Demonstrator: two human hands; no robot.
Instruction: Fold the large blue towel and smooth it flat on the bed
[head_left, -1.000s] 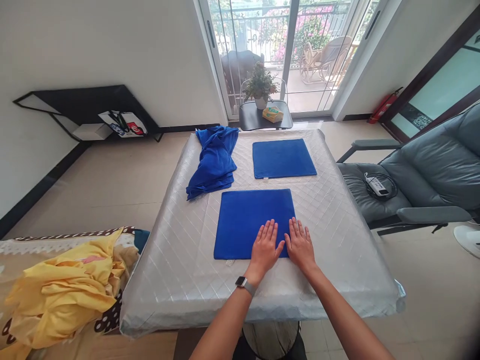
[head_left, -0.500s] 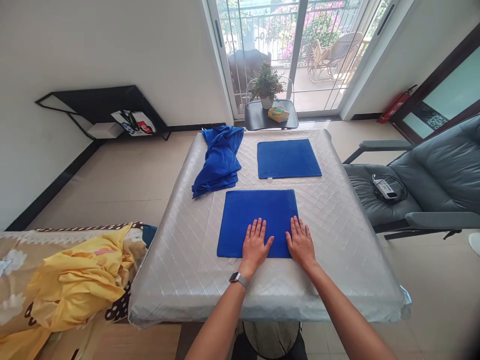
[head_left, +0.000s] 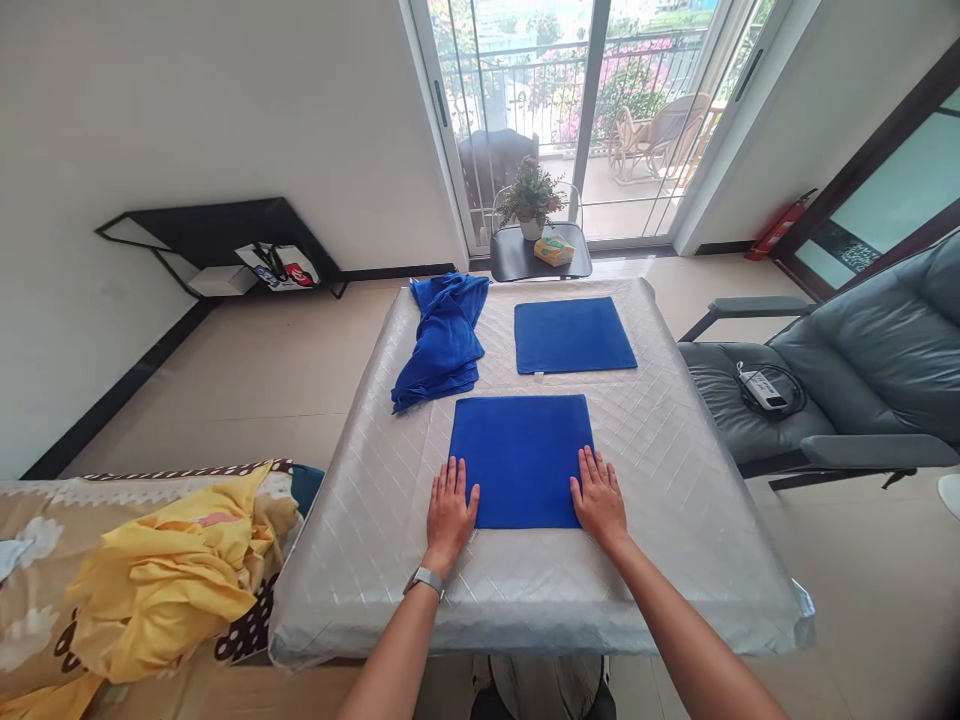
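A flat blue cloth (head_left: pixel 521 460), rectangular and smooth, lies near the front of the covered table (head_left: pixel 675 540). On its lower left edge rests my left hand (head_left: pixel 451 510), palm down with fingers stretched out and a watch on the wrist. My right hand (head_left: pixel 600 497) lies flat on the opposite edge, its fingers also extended. Neither hand grips anything. Behind this cloth, to the right, sits a second flat blue cloth (head_left: pixel 574 336) with a small white tag. A crumpled heap of blue cloth (head_left: pixel 444 340) lies at the back left of the table.
Yellow fabric (head_left: pixel 172 580) is bunched on a patterned bedspread at the left. At the right stands a grey armchair (head_left: pixel 847 380) holding a power strip (head_left: pixel 763 388). Beyond the table, a potted plant (head_left: pixel 532 195) and a yellow packet (head_left: pixel 554 251) sit on a dark chair.
My left hand has slid left across the front cloth to its left edge. My right hand stays at the right edge. The whole view has shifted slightly.
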